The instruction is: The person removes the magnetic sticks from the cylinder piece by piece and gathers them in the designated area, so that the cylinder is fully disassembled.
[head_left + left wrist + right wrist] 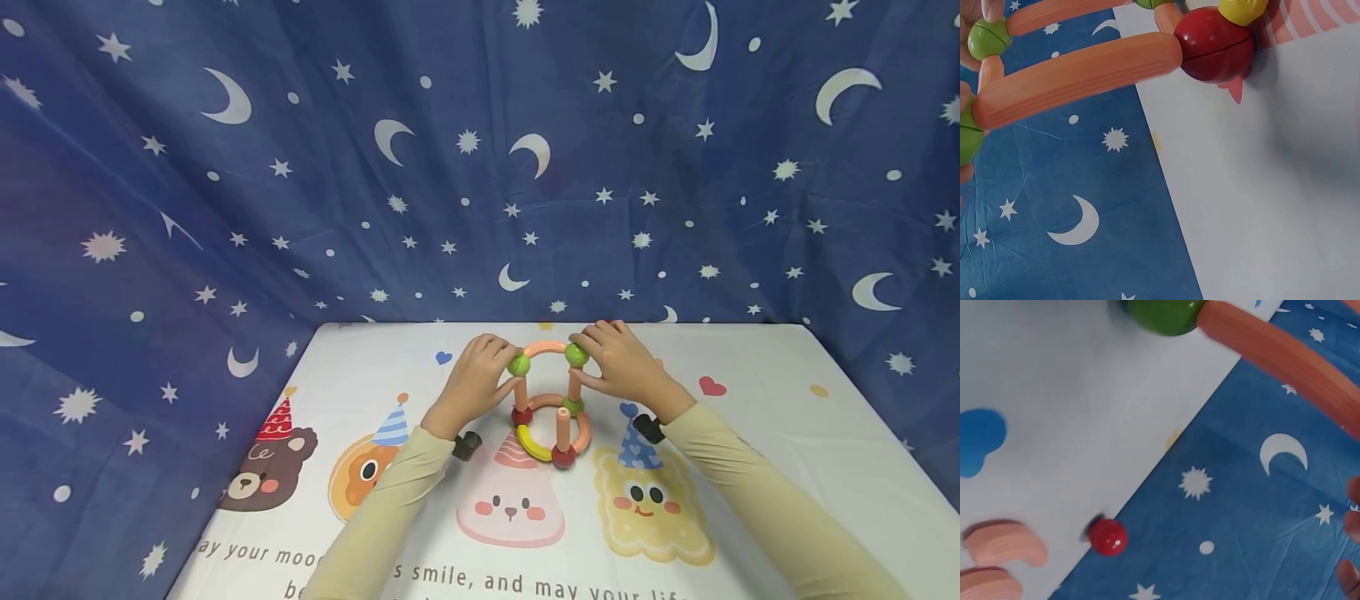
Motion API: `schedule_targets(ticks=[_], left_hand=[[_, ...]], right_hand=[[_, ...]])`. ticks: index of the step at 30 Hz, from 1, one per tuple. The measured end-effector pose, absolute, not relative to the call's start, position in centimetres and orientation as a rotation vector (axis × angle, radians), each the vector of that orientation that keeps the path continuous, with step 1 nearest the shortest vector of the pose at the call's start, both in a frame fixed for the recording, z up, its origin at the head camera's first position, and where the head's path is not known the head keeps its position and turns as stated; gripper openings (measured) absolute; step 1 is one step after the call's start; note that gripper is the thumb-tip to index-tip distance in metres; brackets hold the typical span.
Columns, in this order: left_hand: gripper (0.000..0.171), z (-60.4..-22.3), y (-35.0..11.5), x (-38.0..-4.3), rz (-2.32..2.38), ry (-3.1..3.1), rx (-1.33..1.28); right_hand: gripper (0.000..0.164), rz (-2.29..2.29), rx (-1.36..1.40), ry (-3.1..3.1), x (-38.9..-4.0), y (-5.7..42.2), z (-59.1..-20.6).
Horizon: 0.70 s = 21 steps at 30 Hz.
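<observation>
A toy frame of balls and rods stands on the table between both hands. My left hand (474,377) holds its upper left green ball (518,365), and my right hand (621,360) grips the upper right green ball (577,354). A curved orange rod (545,346) arches between these balls. Straight orange rods (1079,80) run down from them to a red ball (1216,45) and a lower green ball (1166,312). The base ring includes a yellow curved piece (534,444). At the front, another upright rod (563,429) rises from a red ball (563,457), its top end bare.
Past my right hand, a loose red ball (1108,536) and curved orange pieces (1007,542) lie on the table, mostly hidden in the head view. A printed white cloth (765,500) covers the table. Behind hangs a blue curtain (450,167) with moons and stars.
</observation>
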<state>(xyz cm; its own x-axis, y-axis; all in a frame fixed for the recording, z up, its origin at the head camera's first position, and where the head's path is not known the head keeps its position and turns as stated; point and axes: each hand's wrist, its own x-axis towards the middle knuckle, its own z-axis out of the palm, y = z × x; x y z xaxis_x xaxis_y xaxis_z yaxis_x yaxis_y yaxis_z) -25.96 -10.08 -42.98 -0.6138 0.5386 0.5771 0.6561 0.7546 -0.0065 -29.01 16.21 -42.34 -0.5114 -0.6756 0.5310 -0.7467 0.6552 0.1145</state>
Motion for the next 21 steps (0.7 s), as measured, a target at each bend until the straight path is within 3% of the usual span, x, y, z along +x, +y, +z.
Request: schedule_targets(ticks=[7,15,21], left_hand=[[0.032,-42.9,-9.8,-25.9,-0.248,-2.388,-0.885],[0.044,-42.4,-7.9,-26.1,-0.152,-2.47,-0.748],[0.04,-42.3,-6.2,-26.6,0.04,-2.506,-0.605]], right_hand=[[0.034,0.19,1.122,-2.275,-29.2,15.3,-42.3],[0.035,0.207,1.11,-2.247,-29.2,15.2,-42.6],[0.035,0.202,1.108,-2.249,-29.2,15.2,-42.5]])
